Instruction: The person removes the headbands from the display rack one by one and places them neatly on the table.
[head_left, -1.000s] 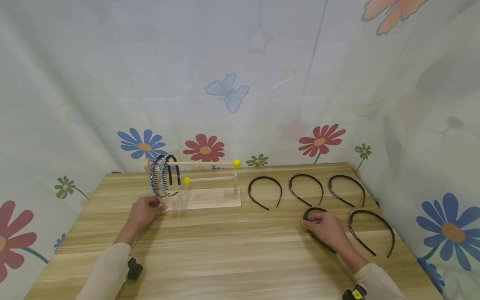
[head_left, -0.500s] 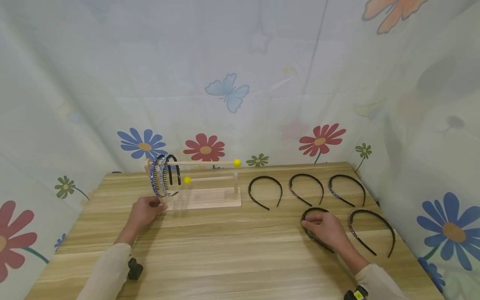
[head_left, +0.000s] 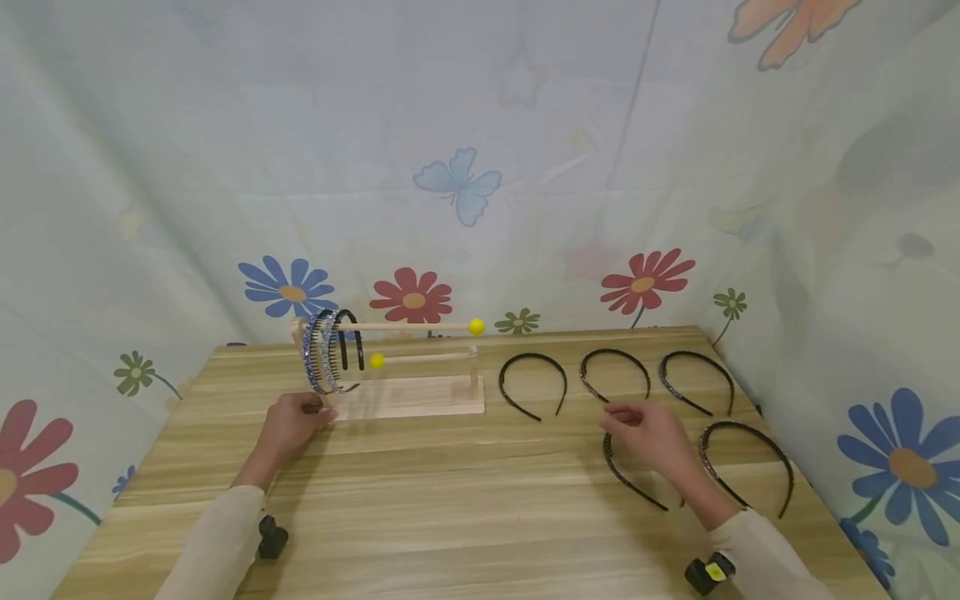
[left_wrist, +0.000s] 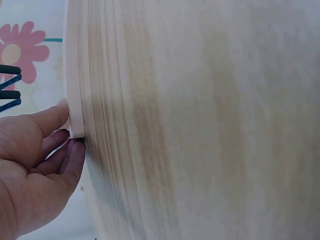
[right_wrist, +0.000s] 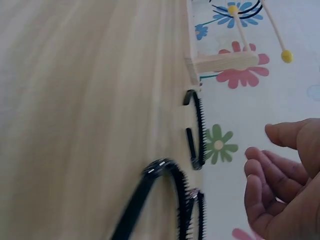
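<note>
In the head view, my left hand [head_left: 294, 419] holds the left end of a wooden headband stand [head_left: 423, 397]. The left wrist view shows the thumb and fingers pinching the corner of its base [left_wrist: 75, 107]. Two glittery headbands [head_left: 307, 358], one blue and one silvery, hang at the left of the upper rod. My right hand [head_left: 651, 435] hovers over a black headband [head_left: 609, 457] lying on the table and hides part of it. In the right wrist view, the thumb and relaxed fingers are apart with nothing between them, clear of the black headband [right_wrist: 135, 202].
Several more headbands lie on the right of the wooden table [head_left: 450, 517]: a plain black one [head_left: 517, 406], two behind the right hand, and one [head_left: 780, 454] near the right edge. Yellow balls [head_left: 476, 327] cap the stand's rods. A flowered curtain [head_left: 480, 108] encloses the table.
My right hand has let go of the black headband and risen slightly above it, after shifting it a little. The left hand stays in place on the stand.
</note>
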